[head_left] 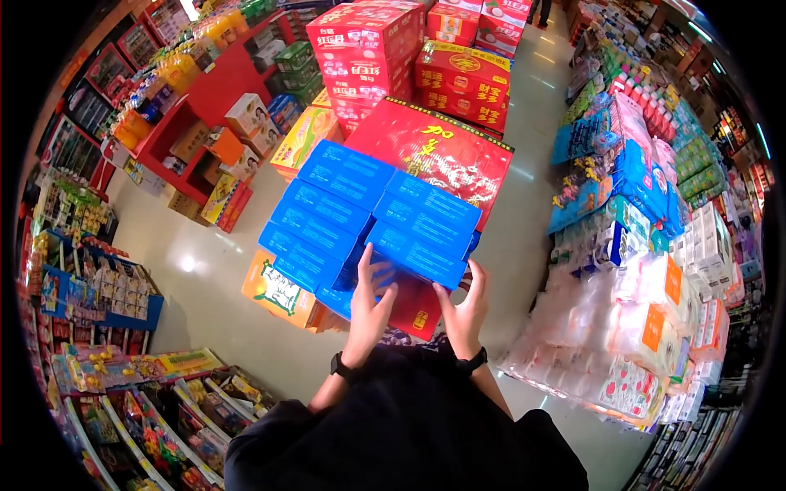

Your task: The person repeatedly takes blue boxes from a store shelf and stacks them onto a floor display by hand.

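Several blue boxes (323,213) with small white print lie in rows on top of a stack of cartons. My left hand (372,299) is at the near side of them, fingers apart, by the gap between the left and right boxes. Spread fingers also show on my right hand (465,307), at the near right corner of the front right blue box (416,250). Neither hand is closed round a box; whether the fingertips touch is unclear. Red packaging (416,315) shows between my hands, and a large red carton (446,151) with yellow characters lies behind the blue boxes.
Red cartons (364,49) are piled at the back. An orange and white carton (282,290) sits low at the left of the stack. Wrapped paper packs (647,327) fill the right side. Snack shelves (164,409) stand at the lower left, a red shelf unit (192,110) at the upper left.
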Demonstrator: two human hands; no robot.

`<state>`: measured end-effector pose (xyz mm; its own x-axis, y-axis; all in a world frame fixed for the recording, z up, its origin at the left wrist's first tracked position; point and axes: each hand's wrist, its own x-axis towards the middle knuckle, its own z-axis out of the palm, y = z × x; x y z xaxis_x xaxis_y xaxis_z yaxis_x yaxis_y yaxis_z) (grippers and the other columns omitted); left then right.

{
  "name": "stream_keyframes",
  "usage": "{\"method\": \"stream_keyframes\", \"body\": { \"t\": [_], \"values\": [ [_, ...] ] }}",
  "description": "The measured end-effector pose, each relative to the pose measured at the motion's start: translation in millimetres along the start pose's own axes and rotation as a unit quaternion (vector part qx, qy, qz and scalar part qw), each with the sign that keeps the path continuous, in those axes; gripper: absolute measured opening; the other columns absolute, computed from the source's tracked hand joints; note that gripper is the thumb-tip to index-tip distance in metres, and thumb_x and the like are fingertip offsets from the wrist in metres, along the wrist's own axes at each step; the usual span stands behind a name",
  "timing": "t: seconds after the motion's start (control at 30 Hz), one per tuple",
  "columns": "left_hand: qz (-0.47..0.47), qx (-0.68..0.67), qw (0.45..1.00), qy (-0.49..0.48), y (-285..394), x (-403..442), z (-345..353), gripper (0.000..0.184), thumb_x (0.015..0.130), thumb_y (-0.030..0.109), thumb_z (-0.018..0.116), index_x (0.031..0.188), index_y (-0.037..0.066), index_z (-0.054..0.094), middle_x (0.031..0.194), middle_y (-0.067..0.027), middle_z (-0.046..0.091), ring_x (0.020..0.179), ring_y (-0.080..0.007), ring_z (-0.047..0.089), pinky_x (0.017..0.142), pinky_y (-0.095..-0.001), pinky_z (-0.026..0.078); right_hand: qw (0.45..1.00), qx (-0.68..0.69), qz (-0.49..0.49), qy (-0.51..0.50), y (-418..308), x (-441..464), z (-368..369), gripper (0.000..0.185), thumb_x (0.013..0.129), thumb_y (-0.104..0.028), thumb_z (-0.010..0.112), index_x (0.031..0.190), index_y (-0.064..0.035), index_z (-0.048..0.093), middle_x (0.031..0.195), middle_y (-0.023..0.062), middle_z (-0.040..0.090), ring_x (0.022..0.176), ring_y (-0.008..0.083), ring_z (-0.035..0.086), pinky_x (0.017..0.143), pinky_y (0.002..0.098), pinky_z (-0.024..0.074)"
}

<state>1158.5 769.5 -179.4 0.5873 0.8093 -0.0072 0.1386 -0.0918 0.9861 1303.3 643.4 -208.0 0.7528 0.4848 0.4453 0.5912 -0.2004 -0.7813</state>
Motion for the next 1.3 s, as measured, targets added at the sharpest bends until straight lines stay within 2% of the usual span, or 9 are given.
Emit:
{"method": "stream_keyframes", "body": {
  "t": [0.37,0.57,0.67,0.8,0.93,1.07,1.13,1.2,1.3],
  "values": [
    [0.028,0.015,0.999,-0.029,-5.7,6.7,-15.7,0.085,0.100,0.000,0.065,0.175,0.011,0.026,0.153,-0.0229,0.058,0.144,-0.0352,0.058,0.111,-0.0446,0.054,0.999,-0.027,-0.024,0.014,-5.7,2.6,15.5,0.075,0.091,-0.016,0.090,0.152,-0.0025,0.048,0.144,0.0184,0.057,0.120,0.0326,0.068,0.096,0.0409,0.0586],
    [0.026,-0.006,0.999,-0.039,-7.1,2.9,-18.3,0.089,0.098,0.001,0.068,0.175,0.011,0.025,0.153,-0.0265,0.057,0.144,-0.0369,0.058,0.114,-0.0475,0.052,1.000,-0.016,0.019,0.011,-19.7,0.0,14.9,0.076,0.091,-0.015,0.089,0.153,-0.0016,0.047,0.144,0.0195,0.057,0.121,0.0330,0.068,0.098,0.0413,0.0575],
    [0.020,-0.051,0.997,-0.059,-15.3,-0.5,-17.9,0.093,0.097,0.000,0.069,0.176,0.012,0.021,0.161,-0.0275,0.050,0.147,-0.0397,0.054,0.114,-0.0493,0.052,0.997,0.042,0.058,0.009,-22.5,-0.5,17.5,0.076,0.092,-0.015,0.088,0.154,-0.0015,0.046,0.141,0.0193,0.060,0.120,0.0317,0.068,0.100,0.0417,0.0560],
    [0.022,-0.089,0.993,-0.080,-17.3,-8.5,-14.5,0.094,0.098,-0.002,0.067,0.177,0.011,0.017,0.171,-0.0236,0.039,0.154,-0.0416,0.047,0.119,-0.0528,0.048,0.998,-0.016,0.063,0.008,-17.6,-6.3,18.4,0.077,0.091,-0.014,0.089,0.155,-0.0012,0.047,0.135,0.0179,0.066,0.114,0.0306,0.070,0.093,0.0430,0.0589],
    [0.016,-0.103,0.990,-0.096,-23.4,-15.9,-11.4,0.090,0.099,0.000,0.066,0.176,0.010,0.020,0.176,-0.0212,0.033,0.155,-0.0397,0.046,0.118,-0.0482,0.050,0.999,-0.041,0.029,-0.003,-22.9,-9.1,11.2,0.081,0.091,-0.015,0.089,0.158,-0.0024,0.044,0.137,0.0189,0.064,0.117,0.0299,0.068,0.100,0.0418,0.0561],
    [0.011,-0.077,0.994,-0.077,-19.8,-30.9,-7.7,0.074,0.102,0.000,0.065,0.170,0.007,0.036,0.165,-0.0218,0.050,0.145,-0.0345,0.059,0.115,-0.0437,0.053,0.999,-0.039,0.023,-0.028,0.8,-25.0,2.9,0.082,0.091,-0.012,0.088,0.159,-0.0013,0.043,0.136,0.0187,0.064,0.113,0.0282,0.068,0.095,0.0412,0.0578],
    [0.009,-0.044,0.996,-0.081,-16.8,-41.0,-4.6,0.054,0.105,0.005,0.065,0.158,0.002,0.052,0.150,-0.0208,0.065,0.132,-0.0307,0.068,0.109,-0.0408,0.056,0.999,-0.018,0.011,-0.046,7.9,-30.4,-5.1,0.080,0.091,-0.010,0.087,0.158,-0.0006,0.043,0.135,0.0168,0.065,0.111,0.0271,0.069,0.092,0.0398,0.0586],
    [-0.014,-0.051,0.991,-0.127,-9.4,-53.6,-1.5,0.046,0.107,0.005,0.060,0.153,0.001,0.056,0.149,-0.0144,0.067,0.137,-0.0251,0.064,0.110,-0.0370,0.053,0.998,0.008,0.009,-0.069,15.1,-33.9,-13.1,0.077,0.091,-0.009,0.086,0.156,-0.0009,0.045,0.136,0.0156,0.065,0.110,0.0261,0.069,0.090,0.0390,0.0588],
    [-0.022,0.063,0.985,-0.157,-3.8,-77.2,10.9,0.043,0.107,0.012,0.063,0.149,0.003,0.059,0.139,-0.0158,0.073,0.126,-0.0261,0.072,0.105,-0.0373,0.056,0.986,0.060,0.034,-0.149,28.2,-38.5,-31.3,0.047,0.094,-0.005,0.080,0.136,-0.0033,0.062,0.121,0.0116,0.073,0.097,0.0220,0.073,0.084,0.0356,0.0593]
  ]
}}
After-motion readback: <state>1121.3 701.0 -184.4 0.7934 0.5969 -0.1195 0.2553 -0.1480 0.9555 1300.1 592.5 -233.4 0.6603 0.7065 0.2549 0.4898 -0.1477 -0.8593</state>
